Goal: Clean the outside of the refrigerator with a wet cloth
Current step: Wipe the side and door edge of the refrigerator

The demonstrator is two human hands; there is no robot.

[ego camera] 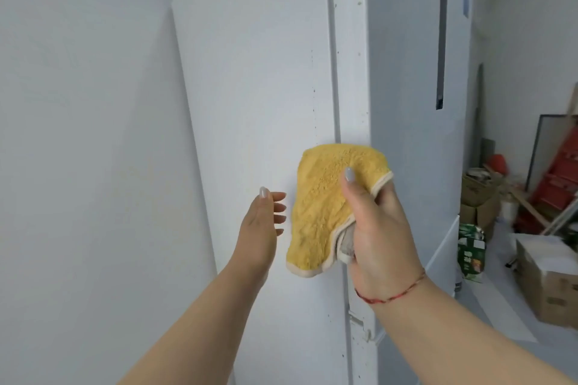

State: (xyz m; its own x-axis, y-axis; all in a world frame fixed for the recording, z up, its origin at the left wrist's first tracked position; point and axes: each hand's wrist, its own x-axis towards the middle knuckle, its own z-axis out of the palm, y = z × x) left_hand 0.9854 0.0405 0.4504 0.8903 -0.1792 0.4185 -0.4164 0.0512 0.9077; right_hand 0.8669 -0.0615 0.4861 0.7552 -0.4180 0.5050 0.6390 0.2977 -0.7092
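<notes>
The right hand [380, 228] grips a yellow cloth [325, 206] at the centre of the frame, thumb pressed on its front and the fingers curled behind it, clamped on a bunched corner. The cloth hangs in front of the fridge [269, 103], at the seam between its side panel and the door edge; whether it touches the surface I cannot tell. The left hand [266, 222] holds nothing, its fingers loosely apart and reaching toward the side panel, just left of the cloth.

The job looks far from finished. Dark specks dot the door edge [350, 72] from the upper centre down to the lower centre, and a few more run down the side panel beside the seam. No wet streaks show on the panel, so I judge the wiping is at an early stage here, with the speckled strip and the door front at upper right left to do.

The fridge side is flat, white and matt, standing against a pale wall [78, 134] at left. At the right of the frame, cardboard boxes [547, 284], a green carton [470, 253] and red crates [560, 172] crowd the floor.
</notes>
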